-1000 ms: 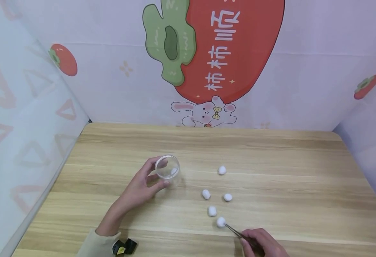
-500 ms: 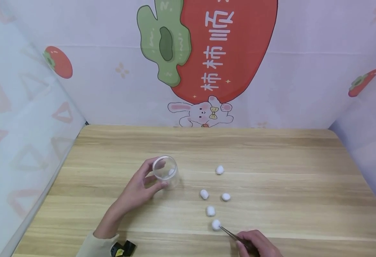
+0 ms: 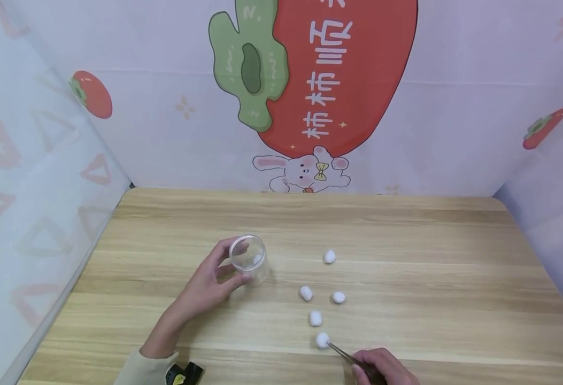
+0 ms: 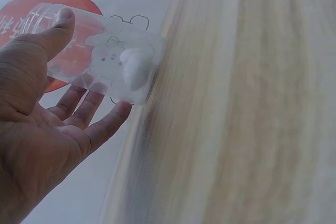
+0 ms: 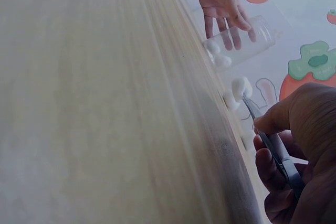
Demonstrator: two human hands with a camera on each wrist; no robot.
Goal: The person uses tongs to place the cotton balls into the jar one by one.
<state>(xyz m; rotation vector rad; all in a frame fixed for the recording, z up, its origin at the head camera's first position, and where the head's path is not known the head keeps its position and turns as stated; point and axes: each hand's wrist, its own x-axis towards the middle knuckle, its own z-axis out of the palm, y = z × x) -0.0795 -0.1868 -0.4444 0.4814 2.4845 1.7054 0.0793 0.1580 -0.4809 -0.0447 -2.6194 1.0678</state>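
My left hand (image 3: 212,278) holds a clear plastic jar (image 3: 257,271) around its side, thumb in front. Through the jar's wall, white cotton balls (image 4: 136,69) show at the bottom. In the head view my right hand (image 3: 382,365) grips a pair of metal tweezers (image 3: 346,354). At their tips is one cotton ball (image 3: 322,340), which looks raised off the table in the right wrist view. Several more loose cotton balls (image 3: 315,318) lie on the table between the jar and the tweezers.
The wood-grain table (image 3: 430,256) runs back to a white printed cloth (image 3: 454,133) with red fruit and a rabbit. More cloth (image 3: 45,203) borders the left side. A black device (image 3: 185,373) sits at the left cuff.
The tweezers and the cotton ball at their tips have shifted slightly left and toward me. My left hand and the jar stay in place; the head view has moved a little.
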